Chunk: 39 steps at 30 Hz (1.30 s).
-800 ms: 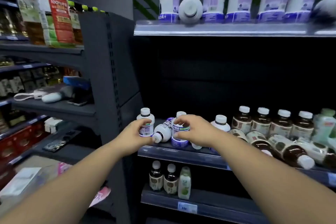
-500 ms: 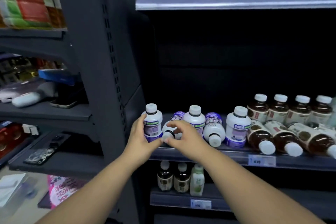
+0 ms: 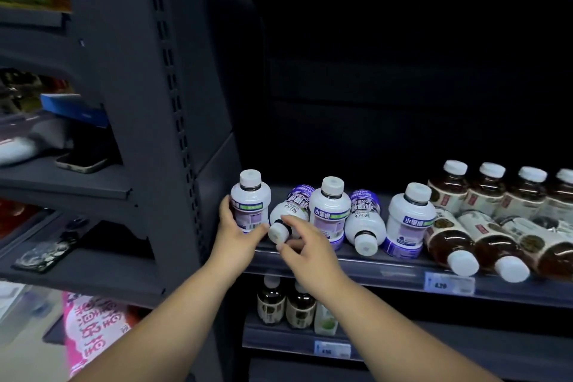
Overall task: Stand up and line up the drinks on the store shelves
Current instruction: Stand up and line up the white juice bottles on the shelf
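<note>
On the middle shelf (image 3: 403, 271), at its left end, the left hand (image 3: 235, 239) has its grip closed round an upright white bottle (image 3: 251, 201). Just to the right, the right hand (image 3: 310, 250) curls finger and thumb about the cap end of a toppled white bottle (image 3: 290, 214), which lies with its cap toward the near edge; that grip looks clenched on it. Further right two more white bottles (image 3: 330, 211) stand with another fallen one (image 3: 364, 223) between them. Beyond those, brown tea bottles (image 3: 449, 192) stand upright at the far side, with fallen tea bottles (image 3: 446, 242) lying nearer.
</note>
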### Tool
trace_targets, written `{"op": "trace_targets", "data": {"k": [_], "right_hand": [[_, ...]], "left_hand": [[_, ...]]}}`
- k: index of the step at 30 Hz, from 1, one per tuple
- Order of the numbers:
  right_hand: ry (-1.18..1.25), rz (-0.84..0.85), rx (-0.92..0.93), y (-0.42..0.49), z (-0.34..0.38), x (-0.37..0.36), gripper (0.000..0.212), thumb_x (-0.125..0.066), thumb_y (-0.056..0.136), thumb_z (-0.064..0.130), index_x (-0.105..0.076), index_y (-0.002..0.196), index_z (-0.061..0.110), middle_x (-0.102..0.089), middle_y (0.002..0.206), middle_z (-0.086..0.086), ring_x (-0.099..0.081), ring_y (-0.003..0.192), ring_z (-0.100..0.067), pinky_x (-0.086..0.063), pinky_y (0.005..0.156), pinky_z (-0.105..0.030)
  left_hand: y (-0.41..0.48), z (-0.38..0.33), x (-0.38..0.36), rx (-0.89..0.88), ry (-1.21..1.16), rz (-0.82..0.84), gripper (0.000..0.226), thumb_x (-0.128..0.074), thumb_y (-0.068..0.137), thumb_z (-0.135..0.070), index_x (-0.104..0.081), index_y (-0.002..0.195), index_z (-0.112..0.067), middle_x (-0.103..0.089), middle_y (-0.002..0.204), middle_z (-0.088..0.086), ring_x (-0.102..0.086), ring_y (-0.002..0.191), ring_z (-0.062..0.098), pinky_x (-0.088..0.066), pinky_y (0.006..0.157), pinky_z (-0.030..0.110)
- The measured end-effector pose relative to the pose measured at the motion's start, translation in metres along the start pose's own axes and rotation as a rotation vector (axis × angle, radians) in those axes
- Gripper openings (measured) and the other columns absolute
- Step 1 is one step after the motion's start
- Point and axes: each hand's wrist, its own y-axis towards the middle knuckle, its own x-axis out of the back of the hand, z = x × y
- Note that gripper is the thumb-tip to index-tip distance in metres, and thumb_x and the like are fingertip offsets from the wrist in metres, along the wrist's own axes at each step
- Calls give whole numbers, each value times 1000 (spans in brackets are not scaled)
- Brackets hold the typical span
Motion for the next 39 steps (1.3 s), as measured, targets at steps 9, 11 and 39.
{"op": "trace_targets", "data": {"k": [9, 11, 39], "right_hand": [[-52, -262, 137, -6, 4, 17, 39, -67, 82, 21, -64, 120, 28, -52, 108, 20, -58, 90, -7, -51, 84, -26], [-50, -380, 178, -4, 9, 31, 36, -70, 81, 16, -65, 116, 25, -51, 105, 19, -56, 88, -7, -48, 81, -19], [-426, 65, 11, 44, 6, 126, 85, -78, 74, 27, -36, 147, 44, -45, 135, 9, -48, 120, -14, -45, 100, -35]], "left_hand": [[4, 11, -2, 48, 20, 2, 79, -81, 77, -12, -36, 138, -34, -60, 126, -15, -60, 112, 2, -46, 95, 26], [5, 13, -2, 59, 32, -3, 81, -83, 75, -12, -37, 137, -35, -60, 124, -17, -60, 111, 2, -45, 96, 28], [18, 2, -28, 25, 195, 109, 60, -82, 78, -12, -51, 128, -25, -65, 113, -11, -62, 104, 9, -46, 95, 32]]}}
